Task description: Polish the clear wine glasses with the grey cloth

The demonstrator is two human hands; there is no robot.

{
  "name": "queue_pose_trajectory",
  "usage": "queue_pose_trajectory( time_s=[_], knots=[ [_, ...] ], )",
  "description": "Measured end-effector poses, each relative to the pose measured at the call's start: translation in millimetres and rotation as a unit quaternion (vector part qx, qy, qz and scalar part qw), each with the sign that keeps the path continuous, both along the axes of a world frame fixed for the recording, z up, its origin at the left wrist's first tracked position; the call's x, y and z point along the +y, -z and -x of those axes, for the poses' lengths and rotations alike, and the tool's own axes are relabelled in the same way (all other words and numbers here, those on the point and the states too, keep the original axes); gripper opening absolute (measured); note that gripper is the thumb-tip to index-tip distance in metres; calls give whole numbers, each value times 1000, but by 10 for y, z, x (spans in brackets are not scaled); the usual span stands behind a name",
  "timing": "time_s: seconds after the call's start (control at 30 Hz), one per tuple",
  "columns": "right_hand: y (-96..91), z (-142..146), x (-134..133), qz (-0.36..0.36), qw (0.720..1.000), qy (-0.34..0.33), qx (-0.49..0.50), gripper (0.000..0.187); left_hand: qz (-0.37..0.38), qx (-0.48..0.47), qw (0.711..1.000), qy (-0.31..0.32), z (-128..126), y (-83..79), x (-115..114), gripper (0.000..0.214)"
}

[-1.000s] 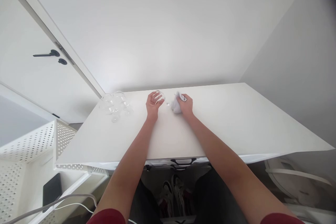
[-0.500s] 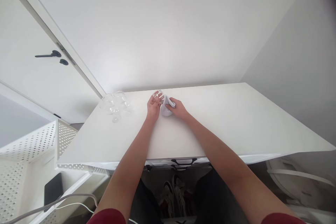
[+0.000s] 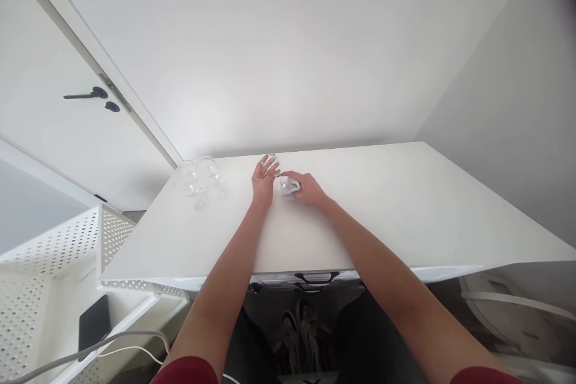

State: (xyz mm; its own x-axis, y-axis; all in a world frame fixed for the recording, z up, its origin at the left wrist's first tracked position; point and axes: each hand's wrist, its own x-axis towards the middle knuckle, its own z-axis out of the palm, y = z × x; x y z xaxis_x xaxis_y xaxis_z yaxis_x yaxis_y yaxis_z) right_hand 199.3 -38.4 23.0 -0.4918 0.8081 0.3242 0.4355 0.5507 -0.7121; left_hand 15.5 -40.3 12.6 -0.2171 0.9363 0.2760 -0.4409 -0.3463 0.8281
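My left hand (image 3: 264,180) is closed around the bowl of a clear wine glass (image 3: 272,163), which tilts over the white cabinet top (image 3: 360,210). The glass's foot end points toward my right hand (image 3: 308,188). That hand grips a bunched pale grey cloth (image 3: 291,186) close to the stem and foot; part of the cloth is hidden by my fingers. Several more clear stemmed glasses (image 3: 198,179) stand close together on the left part of the cabinet top.
A white wall rises behind the cabinet. To the left are a door with a black handle (image 3: 86,93) and a perforated white shelf unit (image 3: 117,233) holding a black flat object (image 3: 93,325). Black drawer handles (image 3: 317,278) project at the front, above shoes (image 3: 299,336).
My right hand has drawn the cloth into a tighter bunch at the glass's foot end. The fingers of my left hand have shifted around the bowl.
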Motion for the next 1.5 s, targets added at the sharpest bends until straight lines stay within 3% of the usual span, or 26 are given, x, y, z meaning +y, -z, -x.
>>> queue_pose_trajectory(
  time_s=[0.2, 0.6, 0.9, 1.07, 1.2, 1.33, 1.5],
  knots=[
    [25, 40, -41, -50, 991, -46, -116, 54, 0, 50, 998, -25, 2, 35, 11, 69],
    [61, 96, -66, -81, 965, -21, -248, 56, -31, 132, 991, 10, -29, -6, -47, 69],
    [-3, 202, -176, -88, 951, 17, -297, 50, -2, 151, 989, 9, -81, -1, -25, 75],
    [20, 302, -203, -51, 943, 88, -318, 39, 1, 138, 990, -5, -100, -10, -53, 83],
    [37, 231, -112, 10, 926, 199, -322, 34, 34, 136, 989, -54, -70, -11, -64, 53],
    [24, -128, 92, 81, 892, 337, -289, 37, 85, 125, 987, -60, -46, 18, -37, 35],
    [-4, -702, 323, 160, 843, 447, -252, 39, 92, 117, 988, -50, -40, 57, 12, 29]
  ],
)
